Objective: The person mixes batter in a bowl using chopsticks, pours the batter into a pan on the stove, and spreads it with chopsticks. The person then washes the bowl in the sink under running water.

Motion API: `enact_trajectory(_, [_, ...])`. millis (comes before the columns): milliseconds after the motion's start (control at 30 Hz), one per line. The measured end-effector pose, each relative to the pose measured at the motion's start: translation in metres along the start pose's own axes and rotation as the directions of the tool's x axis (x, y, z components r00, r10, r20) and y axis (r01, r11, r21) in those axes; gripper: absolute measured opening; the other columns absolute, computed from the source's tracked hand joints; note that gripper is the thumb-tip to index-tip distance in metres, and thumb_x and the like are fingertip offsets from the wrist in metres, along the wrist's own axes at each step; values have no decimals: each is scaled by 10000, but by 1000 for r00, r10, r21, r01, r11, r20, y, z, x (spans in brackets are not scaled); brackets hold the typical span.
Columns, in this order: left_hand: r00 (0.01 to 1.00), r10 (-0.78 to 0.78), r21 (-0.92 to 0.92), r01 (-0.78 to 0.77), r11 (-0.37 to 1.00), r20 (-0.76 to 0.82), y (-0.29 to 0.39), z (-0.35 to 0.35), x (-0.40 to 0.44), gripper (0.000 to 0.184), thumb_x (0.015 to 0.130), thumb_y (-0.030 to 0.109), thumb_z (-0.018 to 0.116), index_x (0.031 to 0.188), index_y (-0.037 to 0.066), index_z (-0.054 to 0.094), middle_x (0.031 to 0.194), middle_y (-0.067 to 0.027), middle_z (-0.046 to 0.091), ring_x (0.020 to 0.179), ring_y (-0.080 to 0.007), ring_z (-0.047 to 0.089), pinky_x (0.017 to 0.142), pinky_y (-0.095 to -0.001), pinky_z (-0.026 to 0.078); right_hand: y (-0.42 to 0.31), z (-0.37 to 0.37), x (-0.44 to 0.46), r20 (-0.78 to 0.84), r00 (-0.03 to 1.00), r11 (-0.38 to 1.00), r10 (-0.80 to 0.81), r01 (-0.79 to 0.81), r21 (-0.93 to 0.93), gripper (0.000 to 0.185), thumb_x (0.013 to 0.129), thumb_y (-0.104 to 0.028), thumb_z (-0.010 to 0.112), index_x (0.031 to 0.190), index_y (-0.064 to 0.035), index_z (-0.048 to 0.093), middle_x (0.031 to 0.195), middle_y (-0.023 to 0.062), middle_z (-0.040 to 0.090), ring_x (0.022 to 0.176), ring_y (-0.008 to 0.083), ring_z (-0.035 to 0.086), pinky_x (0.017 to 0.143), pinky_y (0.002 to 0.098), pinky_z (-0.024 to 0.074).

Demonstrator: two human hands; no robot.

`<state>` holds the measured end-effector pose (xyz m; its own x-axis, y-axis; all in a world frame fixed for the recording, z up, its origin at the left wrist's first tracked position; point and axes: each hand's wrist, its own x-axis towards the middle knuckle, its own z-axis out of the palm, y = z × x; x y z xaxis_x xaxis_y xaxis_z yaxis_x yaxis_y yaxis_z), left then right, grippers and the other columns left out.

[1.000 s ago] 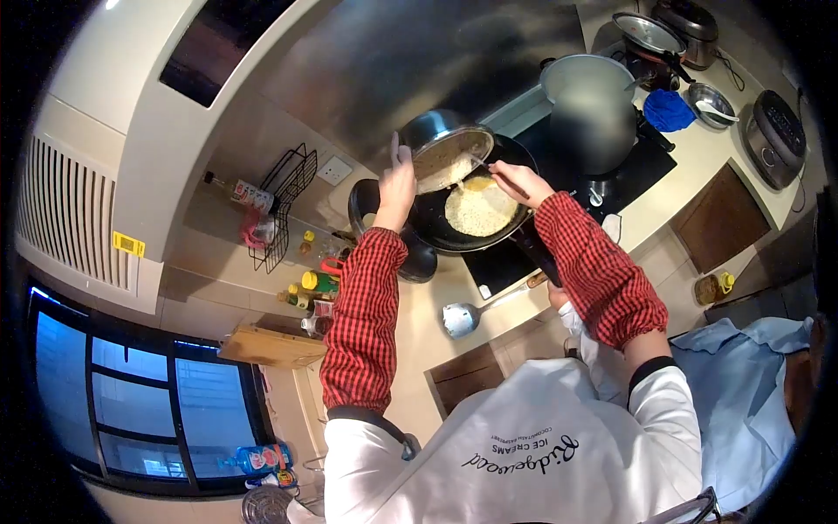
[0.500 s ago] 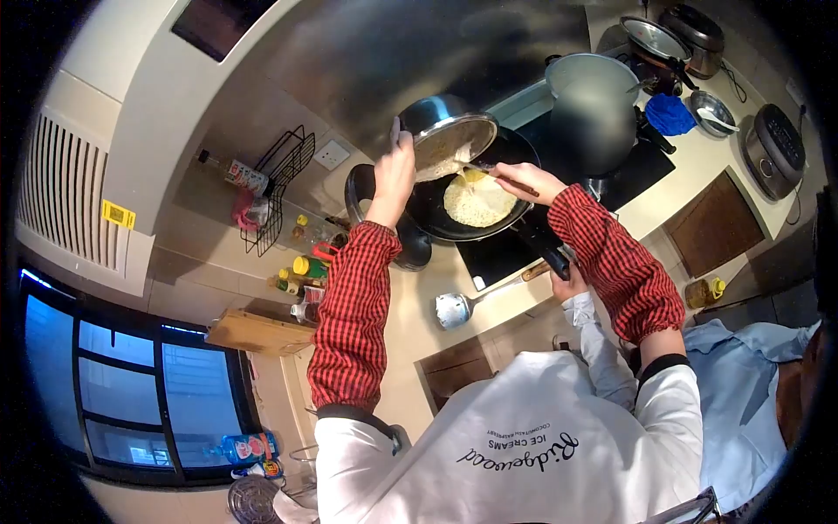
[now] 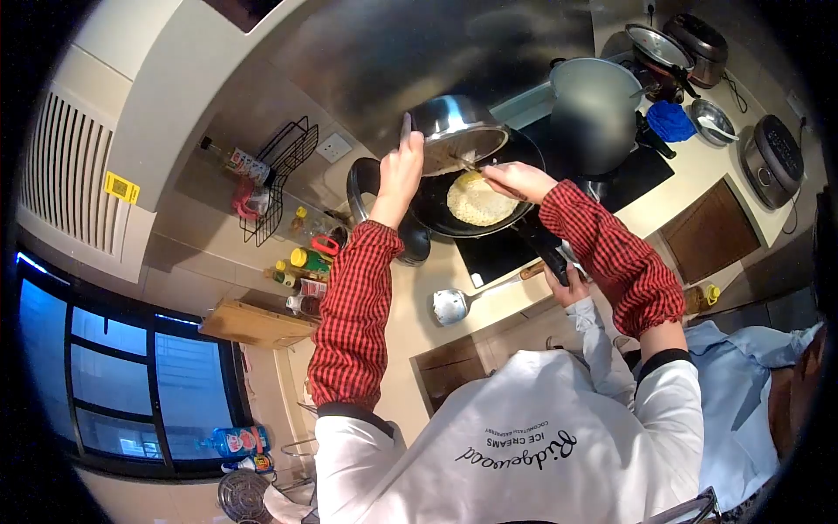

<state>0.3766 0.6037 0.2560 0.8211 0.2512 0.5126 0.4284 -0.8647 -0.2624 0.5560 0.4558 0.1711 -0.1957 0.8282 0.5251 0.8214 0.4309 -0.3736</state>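
My left hand (image 3: pixel 402 173) grips the rim of a shiny steel bowl (image 3: pixel 452 118), tipped over the black frying pan (image 3: pixel 429 210). My right hand (image 3: pixel 522 182) is closed around a thin stick-like utensil (image 3: pixel 469 163) whose tip reaches to the bowl's mouth; its exact kind is unclear. Below them, a pale round of batter (image 3: pixel 480 203) lies in the pan on the stove. Another person's hand (image 3: pixel 569 288) holds the pan's handle (image 3: pixel 547 253) from the right, beneath my right forearm.
A spatula (image 3: pixel 451 306) lies on the counter in front of the pan. A large pot (image 3: pixel 594 100) stands on the stove's right side. Bottles (image 3: pixel 307 259) line the left wall under a wire rack (image 3: pixel 278 188). Another person in light blue (image 3: pixel 729 384) stands close at right.
The steel bowl and my left hand have shifted slightly right, and the bowl's mouth now faces further down. My right hand has moved a little left; the stream of batter shows less.
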Motion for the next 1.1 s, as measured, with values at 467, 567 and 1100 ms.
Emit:
enact_trajectory(467, [987,-156,-41,154,987,-39,8,-2,-4,272,735,-17,461,987,-5,362,1253,-288,358,638,-374,597,554,-417,517,-19,11,18,-217,975,994,49,-27,106,74,852,-114,430,810,-53,423,516,99,454,480,251,507,470,361,391])
enact_trajectory(567, [954,-300,-158,295,942,-6,11,0,-5,295,742,-7,455,1017,-13,350,1131,-311,454,673,-417,577,600,-470,494,-39,19,28,-284,959,979,4,54,196,89,827,-108,487,858,-40,438,613,153,532,553,300,555,499,374,419])
enact_trajectory(1100, [799,-473,-576,597,558,371,-65,42,-5,618,748,149,444,1273,-77,208,1155,-345,417,1089,-426,425,912,-387,358,-6,-12,46,-165,984,985,64,-35,170,136,836,-84,485,939,-12,536,718,151,573,614,276,568,561,329,443])
